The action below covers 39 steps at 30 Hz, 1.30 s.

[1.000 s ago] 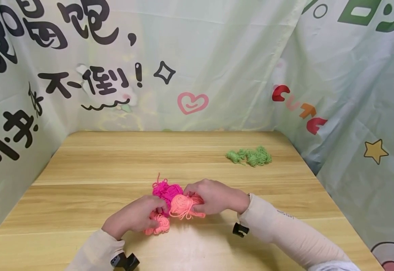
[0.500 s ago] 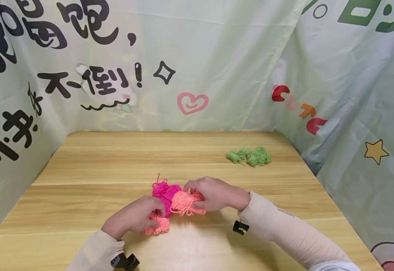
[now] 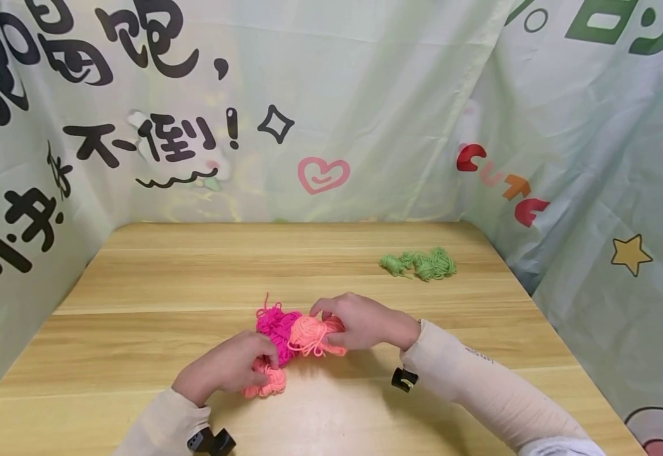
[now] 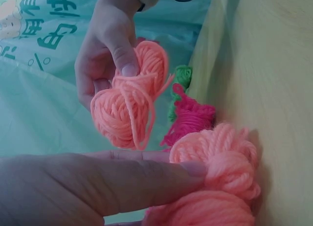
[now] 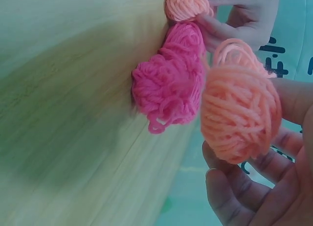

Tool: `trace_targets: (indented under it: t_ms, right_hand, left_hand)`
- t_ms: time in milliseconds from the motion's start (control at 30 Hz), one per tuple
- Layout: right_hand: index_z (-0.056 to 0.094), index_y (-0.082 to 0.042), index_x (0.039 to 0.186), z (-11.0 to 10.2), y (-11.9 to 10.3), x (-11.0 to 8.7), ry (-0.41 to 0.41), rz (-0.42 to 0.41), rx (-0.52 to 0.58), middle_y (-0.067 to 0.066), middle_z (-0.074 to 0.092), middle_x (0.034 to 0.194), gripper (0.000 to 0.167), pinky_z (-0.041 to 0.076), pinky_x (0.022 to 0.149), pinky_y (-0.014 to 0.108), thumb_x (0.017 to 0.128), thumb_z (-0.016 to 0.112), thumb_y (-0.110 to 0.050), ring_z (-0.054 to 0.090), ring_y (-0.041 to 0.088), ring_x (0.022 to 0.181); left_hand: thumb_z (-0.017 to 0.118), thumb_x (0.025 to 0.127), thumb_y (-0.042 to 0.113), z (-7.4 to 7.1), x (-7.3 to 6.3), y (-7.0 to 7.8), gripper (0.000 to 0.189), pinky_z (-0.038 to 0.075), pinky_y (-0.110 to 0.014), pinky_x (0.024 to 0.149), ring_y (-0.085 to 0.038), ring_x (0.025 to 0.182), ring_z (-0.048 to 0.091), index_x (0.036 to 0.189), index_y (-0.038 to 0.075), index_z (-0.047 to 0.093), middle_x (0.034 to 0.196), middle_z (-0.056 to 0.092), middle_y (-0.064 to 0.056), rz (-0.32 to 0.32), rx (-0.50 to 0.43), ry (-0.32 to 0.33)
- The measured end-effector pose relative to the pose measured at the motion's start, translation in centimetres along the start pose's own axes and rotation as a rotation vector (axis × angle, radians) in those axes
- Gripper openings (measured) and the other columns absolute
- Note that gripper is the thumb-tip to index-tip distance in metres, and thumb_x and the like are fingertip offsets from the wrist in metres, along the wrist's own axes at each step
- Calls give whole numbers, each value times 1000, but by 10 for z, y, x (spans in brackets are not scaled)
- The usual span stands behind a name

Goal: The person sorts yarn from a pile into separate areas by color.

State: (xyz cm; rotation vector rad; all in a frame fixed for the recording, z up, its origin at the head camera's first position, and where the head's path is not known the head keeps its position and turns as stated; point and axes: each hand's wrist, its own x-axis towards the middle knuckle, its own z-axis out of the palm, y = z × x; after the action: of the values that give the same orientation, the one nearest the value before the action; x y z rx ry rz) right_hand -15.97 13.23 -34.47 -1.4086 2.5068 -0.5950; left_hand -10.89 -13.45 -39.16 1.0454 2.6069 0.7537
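Observation:
In the head view, my right hand point(image 3: 362, 322) grips a small coral yarn skein point(image 3: 307, 332) tied at its waist, thumb on the near side. The right wrist view shows this coral skein point(image 5: 239, 113) off the table, fingers beneath it. My left hand point(image 3: 234, 364) pinches a second coral skein point(image 3: 274, 381) with thumb and fingers, down at the table surface. Between the two lies a magenta yarn skein point(image 3: 274, 326), a loose strand pointing away from me. The raised coral skein overlaps its right side in the head view. Part of the second skein is hidden by my left hand.
Toward the back right of the wooden table point(image 3: 166, 272) lies a green yarn skein point(image 3: 434, 265). A pale printed cloth point(image 3: 377, 126) hangs around the back and sides. Dark camera mounts sit at both wrists.
My right hand has lifted the coral skein slightly, up and away from me, showing more table below it. My left hand and the magenta and green skeins have stayed nearly in place.

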Motion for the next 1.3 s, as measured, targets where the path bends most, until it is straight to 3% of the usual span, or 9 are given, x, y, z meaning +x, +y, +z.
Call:
trace_targets:
  t_ms: [400, 900, 1300]
  right_hand:
    - [57, -5, 124, -6, 5, 3, 16, 74, 41, 14, 68, 109, 39, 49, 73, 25, 88, 70, -14, 32, 2, 46]
    - [56, -6, 125, -5, 13, 11, 34, 126, 56, 13, 68, 109, 40, 52, 79, 31, 89, 70, -17, 53, 4, 60]
    - [57, -6, 123, -5, 22, 14, 70, 133, 52, 12, 68, 107, 40, 52, 78, 32, 88, 71, -18, 55, 4, 63]
  left_hand:
    - [79, 76, 8, 1, 0, -2, 17, 42, -26, 65, -6, 72, 46, 80, 19, 66, 80, 53, 14, -8, -3, -8]
    - [78, 76, 6, 0, 0, 0, 17, 42, -25, 62, -5, 70, 46, 81, 18, 66, 80, 53, 13, -19, -29, -15]
    - [78, 76, 6, 1, 0, -2, 17, 42, -25, 63, -5, 72, 46, 82, 18, 67, 82, 55, 13, -8, -28, -14]
